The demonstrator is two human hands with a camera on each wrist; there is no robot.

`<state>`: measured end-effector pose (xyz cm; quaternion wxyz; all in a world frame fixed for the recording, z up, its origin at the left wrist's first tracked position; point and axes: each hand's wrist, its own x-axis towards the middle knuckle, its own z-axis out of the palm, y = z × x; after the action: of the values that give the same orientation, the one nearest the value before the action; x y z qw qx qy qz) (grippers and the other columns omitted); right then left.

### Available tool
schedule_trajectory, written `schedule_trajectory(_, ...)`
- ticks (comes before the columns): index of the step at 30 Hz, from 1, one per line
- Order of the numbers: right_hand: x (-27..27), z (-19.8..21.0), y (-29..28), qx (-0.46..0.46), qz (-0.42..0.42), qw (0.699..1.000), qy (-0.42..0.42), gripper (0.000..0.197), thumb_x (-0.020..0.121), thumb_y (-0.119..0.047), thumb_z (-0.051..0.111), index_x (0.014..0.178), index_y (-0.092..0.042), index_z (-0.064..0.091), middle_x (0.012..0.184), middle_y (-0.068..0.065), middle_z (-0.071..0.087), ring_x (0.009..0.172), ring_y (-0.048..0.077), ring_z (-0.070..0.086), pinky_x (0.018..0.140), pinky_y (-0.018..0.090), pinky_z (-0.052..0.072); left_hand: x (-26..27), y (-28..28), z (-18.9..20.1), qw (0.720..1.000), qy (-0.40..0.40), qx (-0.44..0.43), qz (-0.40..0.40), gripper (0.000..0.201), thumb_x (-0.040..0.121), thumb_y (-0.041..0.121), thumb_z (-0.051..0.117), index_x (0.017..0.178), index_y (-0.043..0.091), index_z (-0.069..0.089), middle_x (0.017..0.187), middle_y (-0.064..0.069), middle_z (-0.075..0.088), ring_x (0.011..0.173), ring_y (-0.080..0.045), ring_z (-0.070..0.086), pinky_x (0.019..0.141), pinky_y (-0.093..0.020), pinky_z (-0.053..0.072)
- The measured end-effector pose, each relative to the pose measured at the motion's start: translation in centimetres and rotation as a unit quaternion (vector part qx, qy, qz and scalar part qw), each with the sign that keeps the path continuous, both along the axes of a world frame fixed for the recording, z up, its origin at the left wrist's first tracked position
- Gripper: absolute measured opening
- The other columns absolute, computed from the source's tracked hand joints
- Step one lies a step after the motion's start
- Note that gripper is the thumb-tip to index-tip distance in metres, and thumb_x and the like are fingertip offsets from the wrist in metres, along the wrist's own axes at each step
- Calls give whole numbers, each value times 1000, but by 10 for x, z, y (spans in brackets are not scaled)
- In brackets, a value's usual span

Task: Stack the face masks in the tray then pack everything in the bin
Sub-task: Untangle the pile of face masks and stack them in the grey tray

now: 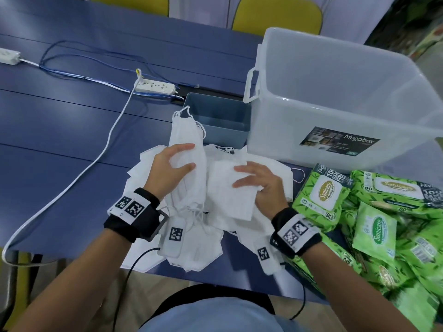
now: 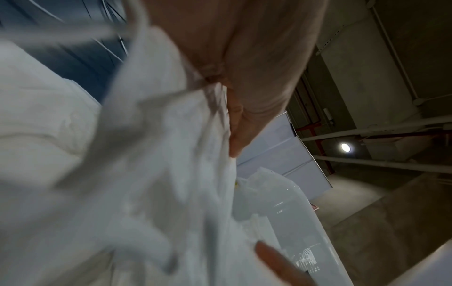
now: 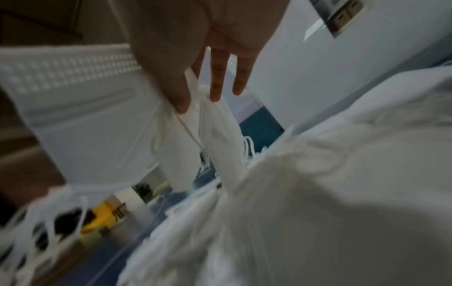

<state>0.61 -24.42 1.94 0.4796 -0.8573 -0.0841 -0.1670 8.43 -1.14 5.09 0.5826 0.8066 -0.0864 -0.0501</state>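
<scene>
**Both hands on white masks, tray and bin empty**

Left hand (image 1: 172,164) grips a stack of flat white face masks (image 1: 189,140), thumb on top and fingers curled under, stack lifted at an angle with its far end over the near-left corner of the tray (image 1: 223,130). Elastic ear loops dangle from both ends of the stack. Left wrist view: blurred, soft non-woven fabric (image 2: 156,174) against the palm (image 2: 244,58).

Right hand (image 1: 261,185) lies on a single folded mask (image 1: 230,188), fingers mostly straight and together, thumb tucked at the mask edge; whether it pinches, cannot tell. Right wrist view shows the fingers (image 3: 217,83) extended, thin mask fabric below them.

Loose pile of masks (image 1: 191,248) spread on the blue table (image 1: 60,130) under both wrists, crumpled, overlapping, matte white.

Tray: small blue-grey rectangular plastic tub, smooth walls, nothing inside, just left of the bin (image 1: 335,97). Bin: large translucent frosted plastic box, white side handle, printed Megabox label, touching or nearly touching the tray.

Right of the masks: heap of glossy green wet-wipe packs (image 1: 374,212), soft pouches with oval labels. Far left: white power strip (image 1: 155,87), white cable, thin blue wires.
</scene>
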Motion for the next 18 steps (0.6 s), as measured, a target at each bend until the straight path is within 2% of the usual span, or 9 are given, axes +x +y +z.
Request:
schedule_trajectory(1,-3,-10,4,-25,14,999,17,26,73,3,64,81,-18,78,114,-8,64,118,23,49,105,23,34,0,1,0,1000,-1,1,4,38,81,3,70,114,21,64,120,5,61,115,-9,52,99,-15,37)
schedule_trajectory(3,-9,-27,10,-67,48,995,63,32,73,7,56,82,-14,78,119,-2,62,122,23,42,108,34,33,-1,5,-1,1000,-1,4,13,38,80,2,70,112,23,64,118,7,62,116,-10,52,104,-24,38)
schedule_trajectory(7,-22,-51,18,-183,187,958,121,29,78,-7,58,101,-14,75,135,12,55,134,32,30,107,56,31,-2,12,-6,1000,1,17,22,39,80,3,70,111,26,64,122,5,61,118,-9,50,105,-24,35)
schedule_trajectory(9,-21,-48,14,-223,232,934,156,46,79,-11,43,116,-20,68,142,6,49,140,37,26,109,54,24,-3,13,-9,999,4,22,25,39,81,4,70,112,26,64,123,5,61,118,-7,50,101,-18,34)
schedule_trajectory(10,-18,-43,8,-218,228,932,176,58,72,-7,38,121,-21,65,144,0,46,141,35,27,111,50,22,-4,13,-10,999,6,24,25,39,81,4,70,112,26,63,123,5,60,118,-7,50,99,-16,34)
schedule_trajectory(12,-13,-28,-7,-159,159,957,184,69,63,1,36,121,-22,64,139,-10,47,136,21,37,114,40,25,-4,12,-12,999,8,27,25,38,81,4,69,113,26,63,123,6,60,117,-6,49,96,-12,33)
schedule_trajectory(14,-3,-15,-26,-68,20,985,156,63,64,7,38,111,-22,68,128,-10,57,121,13,50,108,32,37,-3,10,-13,999,13,29,28,38,82,5,69,113,26,63,124,6,60,119,-7,49,95,-11,33)
schedule_trajectory(16,17,-13,-51,-27,-121,983,133,52,69,14,43,101,-17,70,115,1,66,109,18,59,99,25,42,-3,7,-14,999,21,28,32,38,82,6,69,113,27,63,125,5,59,118,-6,49,94,-10,33)
schedule_trajectory(18,40,-20,-75,-86,-192,961,181,36,79,9,51,102,-11,69,115,11,63,108,26,57,92,22,39,-3,2,-15,999,19,33,32,38,82,5,69,113,26,63,125,5,59,116,-5,49,90,-3,32)
